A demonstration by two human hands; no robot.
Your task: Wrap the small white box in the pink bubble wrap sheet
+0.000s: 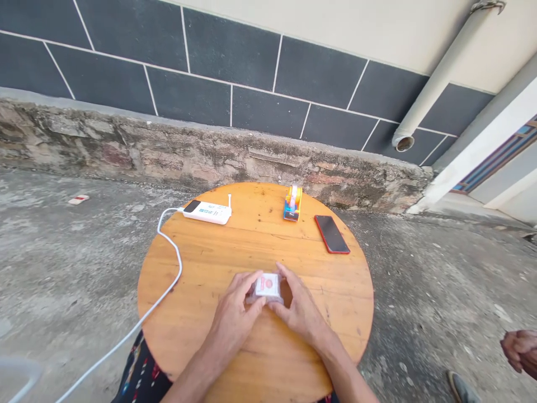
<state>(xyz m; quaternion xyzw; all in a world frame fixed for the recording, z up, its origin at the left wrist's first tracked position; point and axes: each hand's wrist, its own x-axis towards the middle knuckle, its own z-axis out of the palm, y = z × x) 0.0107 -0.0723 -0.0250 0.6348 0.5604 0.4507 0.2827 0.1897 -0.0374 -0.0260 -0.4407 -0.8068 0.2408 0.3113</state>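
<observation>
A small white box with red print (267,285), in what looks like clear plastic, sits near the middle of the round wooden table. Its left side is held by my left hand (237,305), thumb at the near edge and fingers along the far left corner. From the other side my right hand (300,305) curves around it, thumb at the near right corner and index finger at the far right one. The box's lower sides are partly hidden by my fingers.
On the wooden table (201,263), a white device (207,212) with a white cable (178,252) lies at far left. An orange-and-blue tape dispenser (292,203) stands at the back, a red-edged phone (332,234) to its right. Another person's hand (520,350) shows at the right edge.
</observation>
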